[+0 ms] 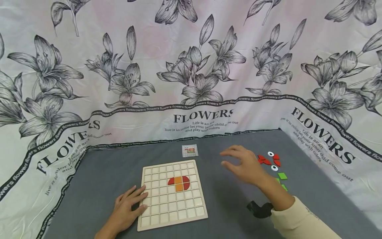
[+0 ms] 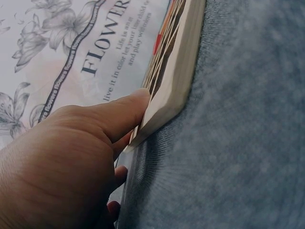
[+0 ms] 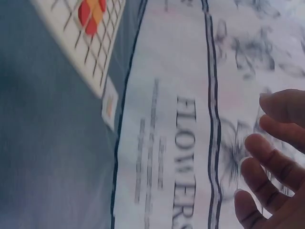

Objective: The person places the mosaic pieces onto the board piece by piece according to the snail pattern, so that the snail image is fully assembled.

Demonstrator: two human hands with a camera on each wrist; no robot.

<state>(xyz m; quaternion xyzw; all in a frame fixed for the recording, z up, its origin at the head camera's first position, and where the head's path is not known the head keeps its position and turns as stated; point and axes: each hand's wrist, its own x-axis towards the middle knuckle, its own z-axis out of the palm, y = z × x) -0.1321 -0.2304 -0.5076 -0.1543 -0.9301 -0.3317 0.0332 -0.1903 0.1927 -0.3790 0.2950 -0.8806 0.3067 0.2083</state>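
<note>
A pale wooden grid board (image 1: 155, 219) lies on the grey cloth. Two orange squares (image 1: 178, 187) sit in it, with red curved pieces (image 1: 186, 179) on either side. My left hand (image 1: 123, 209) rests at the board's left edge, fingertips touching the rim; in the left wrist view its thumb (image 2: 126, 112) touches the edge of the frame. Above the cloth, right of the board, my right hand (image 1: 246, 166) is raised with fingers apart and holds nothing. The right wrist view shows those loosely bent fingers (image 3: 267, 162) against the curtain.
A small picture card (image 1: 190, 151) lies behind the board. At the right are loose red pieces (image 1: 264, 160), white rings (image 1: 270, 154) and green squares (image 1: 282, 176). A black curved object (image 1: 259, 210) appears beside the right sleeve (image 1: 298, 219). A flower-printed curtain (image 1: 197, 119) borders the cloth.
</note>
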